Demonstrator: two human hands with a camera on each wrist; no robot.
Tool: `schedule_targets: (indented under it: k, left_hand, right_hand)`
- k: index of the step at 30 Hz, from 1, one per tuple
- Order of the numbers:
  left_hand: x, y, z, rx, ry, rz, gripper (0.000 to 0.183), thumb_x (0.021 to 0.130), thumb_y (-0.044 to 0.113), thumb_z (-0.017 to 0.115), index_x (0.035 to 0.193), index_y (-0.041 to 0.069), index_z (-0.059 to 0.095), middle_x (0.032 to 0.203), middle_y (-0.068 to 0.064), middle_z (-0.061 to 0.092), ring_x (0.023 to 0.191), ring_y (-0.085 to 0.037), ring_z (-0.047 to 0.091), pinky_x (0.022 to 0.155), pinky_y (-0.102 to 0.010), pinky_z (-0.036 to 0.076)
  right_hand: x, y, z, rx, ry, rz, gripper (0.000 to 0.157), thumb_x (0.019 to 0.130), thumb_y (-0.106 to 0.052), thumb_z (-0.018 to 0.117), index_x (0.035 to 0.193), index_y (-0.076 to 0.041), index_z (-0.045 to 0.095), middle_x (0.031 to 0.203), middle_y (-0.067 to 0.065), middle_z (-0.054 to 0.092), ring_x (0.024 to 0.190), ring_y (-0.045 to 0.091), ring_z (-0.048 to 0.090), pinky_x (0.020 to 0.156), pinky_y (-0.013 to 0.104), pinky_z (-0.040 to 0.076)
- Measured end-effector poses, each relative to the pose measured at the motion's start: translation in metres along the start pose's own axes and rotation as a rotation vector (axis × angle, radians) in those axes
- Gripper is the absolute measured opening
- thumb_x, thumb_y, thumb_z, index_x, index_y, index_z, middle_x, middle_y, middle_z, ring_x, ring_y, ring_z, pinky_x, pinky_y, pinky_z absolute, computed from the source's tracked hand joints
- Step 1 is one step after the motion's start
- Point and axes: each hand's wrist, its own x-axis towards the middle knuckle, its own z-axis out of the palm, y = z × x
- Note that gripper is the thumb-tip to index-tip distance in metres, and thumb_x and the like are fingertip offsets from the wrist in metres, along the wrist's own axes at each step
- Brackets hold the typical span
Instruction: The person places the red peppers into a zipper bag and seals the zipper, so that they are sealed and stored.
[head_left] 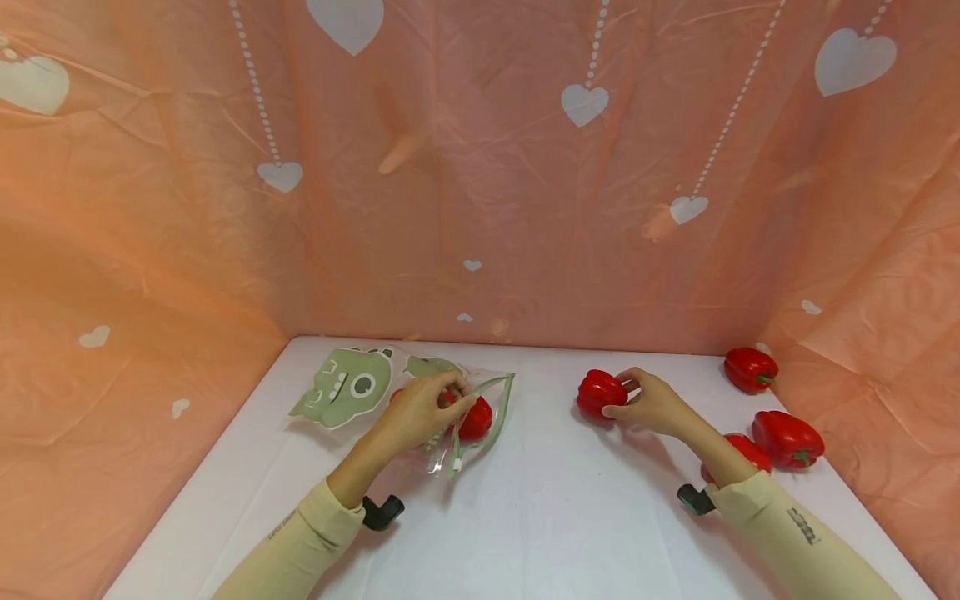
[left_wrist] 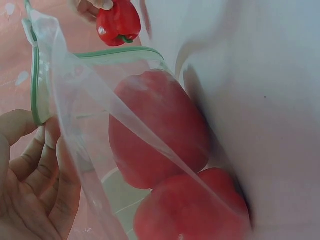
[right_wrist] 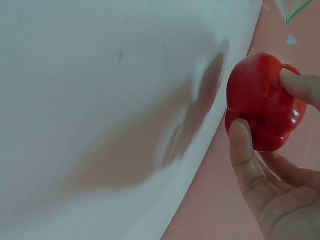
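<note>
My left hand [head_left: 420, 410] pinches the green-edged mouth of a clear zip bag [head_left: 347, 385] printed with a green cartoon creature. Two red bell peppers lie inside the bag; through its film the left wrist view shows one pepper [left_wrist: 157, 130] near the mouth and another pepper [left_wrist: 192, 207] behind it. Just right of the table's middle, my right hand [head_left: 656, 404] grips a separate red bell pepper [head_left: 599, 393] between thumb and fingers. In the right wrist view that pepper [right_wrist: 260, 100] appears lifted off the table, its shadow falling on the white surface.
On the right side of the white table [head_left: 540, 517] sit three more red peppers: one at the back corner [head_left: 750, 369], one nearer [head_left: 787, 439], and one partly hidden by my right forearm [head_left: 746, 452]. An orange curtain [head_left: 487, 208] with pale hearts encloses the back and sides.
</note>
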Motion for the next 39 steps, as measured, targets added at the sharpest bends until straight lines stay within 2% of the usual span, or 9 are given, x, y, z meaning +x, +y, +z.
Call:
schedule_targets:
  k: [12, 20, 28, 39]
  left_hand:
    - [0.000, 0.001, 0.001, 0.005, -0.003, 0.007, 0.006, 0.100, 0.024, 0.077, 0.101, 0.022, 0.071, 0.088, 0.013, 0.072, 0.077, -0.005, 0.062, 0.073, -0.032, 0.052]
    - [0.000, 0.003, 0.001, 0.011, -0.003, 0.005, 0.006, 0.100, 0.025, 0.076, 0.101, 0.022, 0.071, 0.087, 0.013, 0.071, 0.075, -0.004, 0.061, 0.072, -0.032, 0.051]
    - [0.000, 0.003, 0.003, 0.005, -0.019, 0.001, 0.006, 0.101, 0.026, 0.076, 0.102, 0.022, 0.072, 0.087, 0.014, 0.071, 0.075, -0.005, 0.061, 0.071, -0.032, 0.052]
    - [0.002, 0.006, 0.004, -0.004, -0.020, 0.009, 0.006, 0.101, 0.024, 0.076, 0.102, 0.021, 0.072, 0.087, 0.013, 0.071, 0.076, -0.006, 0.062, 0.072, -0.032, 0.052]
  right_hand:
    - [-0.008, -0.022, 0.028, 0.055, 0.046, -0.153, 0.066, 0.088, -0.019, 0.089, 0.138, 0.008, 0.054, 0.125, 0.026, 0.065, 0.096, 0.030, 0.073, 0.077, 0.037, 0.064]
    - [-0.012, -0.037, 0.050, 0.085, 0.013, -0.152, 0.067, 0.087, -0.022, 0.090, 0.140, 0.003, 0.056, 0.124, 0.019, 0.065, 0.091, 0.023, 0.074, 0.076, 0.035, 0.063]
    - [-0.015, -0.048, 0.071, 0.145, -0.037, -0.199, 0.063, 0.086, -0.017, 0.091, 0.136, 0.003, 0.059, 0.120, 0.016, 0.066, 0.087, 0.020, 0.074, 0.073, 0.034, 0.063]
    - [-0.015, -0.061, 0.087, 0.179, -0.089, -0.240, 0.064, 0.087, -0.018, 0.090, 0.138, 0.003, 0.059, 0.122, 0.016, 0.065, 0.087, 0.020, 0.074, 0.073, 0.033, 0.063]
